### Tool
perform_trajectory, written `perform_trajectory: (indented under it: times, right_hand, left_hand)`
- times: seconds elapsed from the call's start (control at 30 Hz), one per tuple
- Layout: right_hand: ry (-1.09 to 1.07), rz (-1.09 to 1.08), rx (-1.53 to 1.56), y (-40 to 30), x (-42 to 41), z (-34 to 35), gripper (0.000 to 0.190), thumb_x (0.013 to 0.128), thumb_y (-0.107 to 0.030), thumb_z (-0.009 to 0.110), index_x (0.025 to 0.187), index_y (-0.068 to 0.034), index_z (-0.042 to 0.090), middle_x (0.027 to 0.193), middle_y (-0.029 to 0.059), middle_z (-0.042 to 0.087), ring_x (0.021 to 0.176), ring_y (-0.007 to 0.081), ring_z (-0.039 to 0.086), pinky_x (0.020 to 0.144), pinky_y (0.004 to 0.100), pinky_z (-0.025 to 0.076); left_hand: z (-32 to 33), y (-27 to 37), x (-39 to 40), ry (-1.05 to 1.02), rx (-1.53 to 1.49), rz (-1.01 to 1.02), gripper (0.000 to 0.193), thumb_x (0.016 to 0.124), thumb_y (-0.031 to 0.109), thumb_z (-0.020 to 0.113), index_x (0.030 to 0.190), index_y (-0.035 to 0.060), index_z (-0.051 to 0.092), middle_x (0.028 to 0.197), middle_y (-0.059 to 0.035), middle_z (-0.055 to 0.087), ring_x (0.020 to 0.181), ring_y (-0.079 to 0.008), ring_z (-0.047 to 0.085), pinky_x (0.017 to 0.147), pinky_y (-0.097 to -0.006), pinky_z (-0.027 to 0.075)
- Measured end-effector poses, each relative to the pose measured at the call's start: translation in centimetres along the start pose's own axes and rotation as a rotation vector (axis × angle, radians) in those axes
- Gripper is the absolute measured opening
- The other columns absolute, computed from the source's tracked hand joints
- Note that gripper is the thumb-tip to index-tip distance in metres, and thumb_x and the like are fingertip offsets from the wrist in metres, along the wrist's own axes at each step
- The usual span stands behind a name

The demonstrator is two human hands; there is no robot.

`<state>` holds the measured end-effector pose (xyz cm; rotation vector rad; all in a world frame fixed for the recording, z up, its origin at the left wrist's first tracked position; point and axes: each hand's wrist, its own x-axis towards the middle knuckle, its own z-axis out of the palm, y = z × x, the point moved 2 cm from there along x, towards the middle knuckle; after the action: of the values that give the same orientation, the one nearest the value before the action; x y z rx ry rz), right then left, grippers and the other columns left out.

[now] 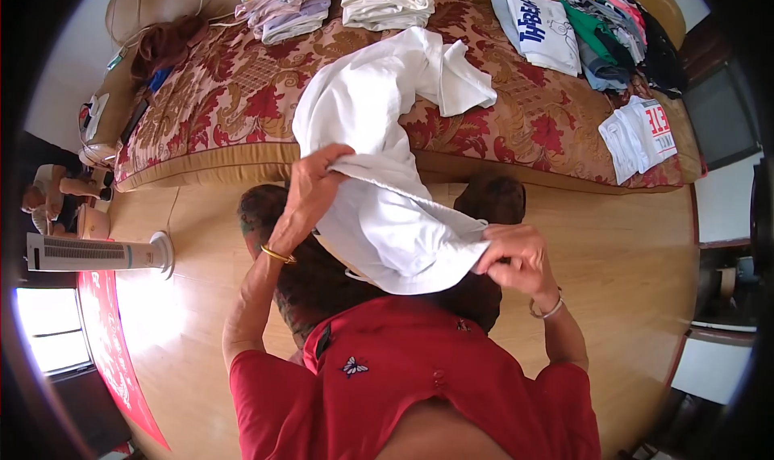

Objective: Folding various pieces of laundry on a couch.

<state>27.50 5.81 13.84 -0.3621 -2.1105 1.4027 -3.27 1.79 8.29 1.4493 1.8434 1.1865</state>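
Note:
A white garment [363,109], apparently trousers with a gathered waistband and a cord, stretches from my lap onto the patterned sofa seat [242,97]. Its far end lies bent to the right on the seat. My left hand [314,185] grips the waistband edge at the garment's left side. At the opposite end of the opening, my right hand [517,257] pinches the fabric near the cord. The opening sags between my hands above my knees, and its inside is partly visible.
Along the sofa back stand pink folded clothes [287,3], white folded clothes [387,0], a printed white shirt [538,30] and a coloured clothes pile [604,36]. A folded white garment [638,133] lies near the right end. Left are a tower fan [91,255] and a seated person [45,197].

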Motion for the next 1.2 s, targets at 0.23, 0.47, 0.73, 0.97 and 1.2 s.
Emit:
perform_trajectory:
  times: [0.23, 0.47, 0.73, 0.97, 1.2]
  right_hand:
    - [-0.355, -0.245, -0.433, -3.1, -0.3, 2.8, 0.009, 0.054, 0.002, 0.057, 0.061, -0.004, 0.056, 0.057, 0.0048, 0.039, 0.059, 0.0229, 0.046, 0.059, 0.0347, 0.040]
    - [-0.467, -0.362, -1.095, -2.4, -0.3, 0.5, 0.009, 0.060, -0.003, 0.062, 0.064, 0.003, 0.057, 0.074, 0.0151, 0.052, 0.080, 0.0314, 0.055, 0.086, 0.0442, 0.046]
    - [-0.452, 0.173, -0.521, 0.1, 4.2, -0.8, 0.020, 0.072, -0.004, 0.063, 0.090, 0.004, 0.064, 0.084, 0.0144, 0.066, 0.085, 0.0229, 0.064, 0.088, 0.0346, 0.046]
    - [-0.228, 0.111, 0.077, 0.6, 13.5, 7.0, 0.083, 0.074, -0.020, 0.075, 0.139, 0.004, 0.027, 0.115, 0.0198, 0.058, 0.099, 0.0247, 0.060, 0.084, 0.0340, 0.049]
    - [0.001, -0.306, 0.071, -3.1, 21.2, 9.5, 0.076, 0.071, -0.009, 0.075, 0.133, 0.000, 0.032, 0.113, 0.0081, 0.052, 0.102, 0.0175, 0.055, 0.085, 0.0280, 0.047]
  left_hand:
    - [-5.9, 3.2, 0.4, 0.411, 0.532, 0.483, 0.037, 0.065, -0.009, 0.056, 0.099, 0.0051, 0.062, 0.091, -0.0131, 0.064, 0.087, -0.0335, 0.062, 0.073, -0.0379, 0.051]
    - [-9.9, 2.9, 0.0, 0.594, 0.729, 0.519, 0.037, 0.066, -0.006, 0.058, 0.099, 0.0096, 0.064, 0.092, -0.0105, 0.065, 0.083, -0.0302, 0.065, 0.068, -0.0364, 0.052]
    - [-8.4, -0.2, -3.1, 0.250, -0.044, -0.024, 0.034, 0.072, -0.004, 0.055, 0.105, 0.0005, 0.066, 0.092, -0.0123, 0.069, 0.087, -0.0166, 0.065, 0.077, -0.0288, 0.050]
    - [-5.3, 8.2, -0.8, 0.257, 0.361, 0.636, 0.028, 0.062, -0.001, 0.056, 0.090, 0.0008, 0.057, 0.076, -0.0131, 0.056, 0.069, -0.0353, 0.058, 0.061, -0.0427, 0.048]
    - [-9.2, 12.6, 0.9, 0.360, 0.736, 0.857, 0.024, 0.068, 0.012, 0.063, 0.087, 0.0031, 0.052, 0.072, -0.0091, 0.051, 0.064, -0.0272, 0.057, 0.055, -0.0382, 0.046]
